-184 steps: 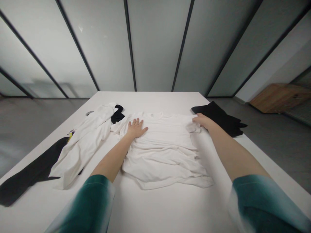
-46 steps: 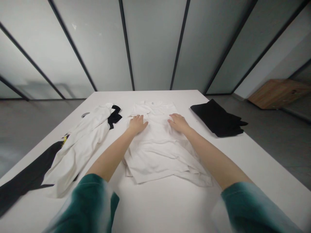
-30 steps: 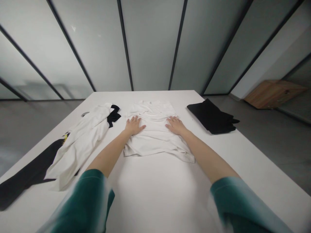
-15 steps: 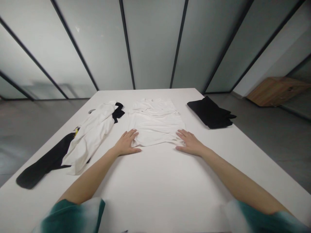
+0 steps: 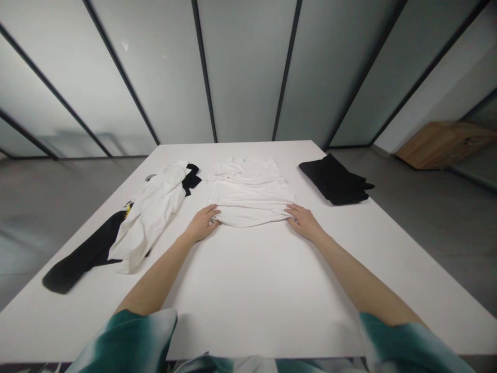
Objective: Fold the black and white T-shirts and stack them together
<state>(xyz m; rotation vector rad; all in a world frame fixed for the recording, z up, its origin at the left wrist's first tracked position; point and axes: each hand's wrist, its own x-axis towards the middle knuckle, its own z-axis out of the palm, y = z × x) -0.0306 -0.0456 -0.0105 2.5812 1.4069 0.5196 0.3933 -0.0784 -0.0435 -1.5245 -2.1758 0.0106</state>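
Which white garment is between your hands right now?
The white T-shirt, laid flat, its lower edge touched by your left hand and right hand; the other white garment lies crumpled to its left, on a black garment.

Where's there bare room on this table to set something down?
The widest bare patch of the white table lies between your left forearm and right forearm, in front of the white T-shirt. Another lies right of that forearm, below the black folded garment. The left side is crowded: a white garment lies over a black garment.
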